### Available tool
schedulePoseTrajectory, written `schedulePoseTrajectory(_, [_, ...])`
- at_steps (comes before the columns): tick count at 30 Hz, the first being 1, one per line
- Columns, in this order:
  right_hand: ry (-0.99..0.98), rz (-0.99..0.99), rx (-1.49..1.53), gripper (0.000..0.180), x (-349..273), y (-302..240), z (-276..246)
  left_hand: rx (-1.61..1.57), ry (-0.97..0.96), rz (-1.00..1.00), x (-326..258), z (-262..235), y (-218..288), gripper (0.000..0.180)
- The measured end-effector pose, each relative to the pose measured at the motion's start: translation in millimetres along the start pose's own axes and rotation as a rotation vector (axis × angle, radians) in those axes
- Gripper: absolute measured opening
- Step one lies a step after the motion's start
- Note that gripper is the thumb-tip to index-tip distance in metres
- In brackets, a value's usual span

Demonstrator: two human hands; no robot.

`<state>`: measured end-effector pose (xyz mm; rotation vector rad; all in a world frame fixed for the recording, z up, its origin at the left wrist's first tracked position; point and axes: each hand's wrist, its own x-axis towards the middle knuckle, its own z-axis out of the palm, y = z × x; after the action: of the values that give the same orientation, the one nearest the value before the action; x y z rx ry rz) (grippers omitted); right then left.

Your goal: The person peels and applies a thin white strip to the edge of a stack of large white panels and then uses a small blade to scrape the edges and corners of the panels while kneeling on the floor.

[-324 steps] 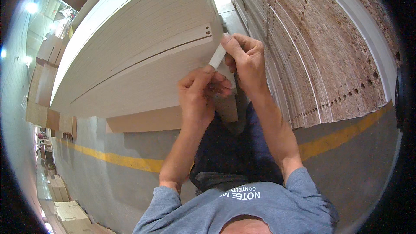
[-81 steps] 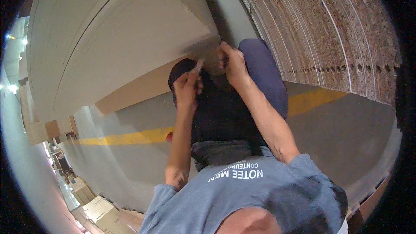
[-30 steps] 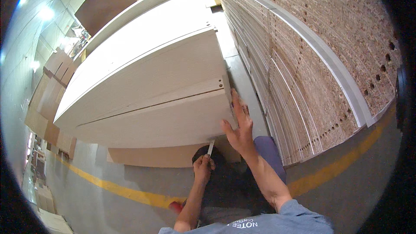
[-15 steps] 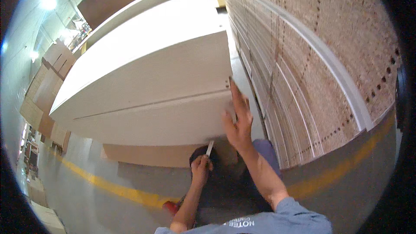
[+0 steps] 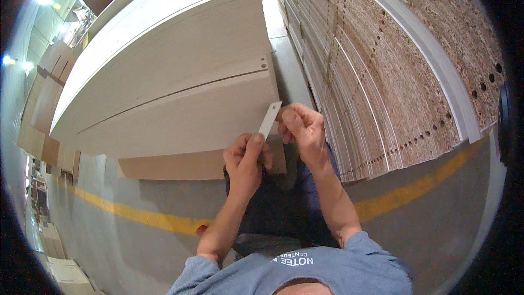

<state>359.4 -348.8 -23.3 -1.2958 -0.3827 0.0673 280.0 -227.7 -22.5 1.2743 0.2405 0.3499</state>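
My left hand (image 5: 243, 163) is closed on a flat pale strip (image 5: 269, 120) with a slanted end and a small dark spot near that end. The strip points up and to the right, in front of the near right corner of a board. My right hand (image 5: 307, 131) is beside its tip, thumb and fingers curled in. Whether they touch the strip or hold something small cannot be seen. Just beyond both hands, the pale board (image 5: 180, 106) shows a long dark groove and small drilled holes near its right edge.
To the right stands a tall stack of chipboard panels (image 5: 415, 76) with rows of holes and light edge strips. A brown cardboard piece (image 5: 169, 168) lies under the pale board. A yellow line (image 5: 131, 214) crosses the grey floor. Cardboard sheets (image 5: 41, 114) stand at left.
My right hand has left the board's right edge and come down to the strip's tip, its fingers now curled. My left hand has raised the strip toward the board's corner. The view has tilted down.
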Motion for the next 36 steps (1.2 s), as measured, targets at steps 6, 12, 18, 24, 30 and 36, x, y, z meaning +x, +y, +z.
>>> schedulePoseTrajectory(6, [-0.047,0.094,0.001,0.033,33.2,-34.3,1.1,-0.016,-0.064,-0.018,18.6,28.7,20.4,0.024])
schedulePoseTrajectory(12, [-0.036,-0.006,0.051,0.034,56.0,-37.4,10.4,-0.108,-0.093,0.003,28.4,38.4,44.2,0.023])
schedulePoseTrajectory(18, [-0.075,0.028,0.164,0.033,53.2,-28.8,16.2,-0.098,0.006,0.019,27.3,35.2,32.6,0.023])
schedulePoseTrajectory(24, [0.035,0.031,0.215,0.033,51.8,-29.1,16.9,-0.001,-0.02,0.045,23.3,43.1,44.4,0.025])
schedulePoseTrajectory(30, [-0.017,0.041,0.229,0.034,59.4,-27.4,18.0,-0.073,-0.021,0.052,30.9,41.6,43.0,0.028])
schedulePoseTrajectory(36, [0.082,0.03,0.362,0.03,46.2,-22.5,21.0,0.074,-0.026,0.086,22.7,45.9,39.2,0.028])
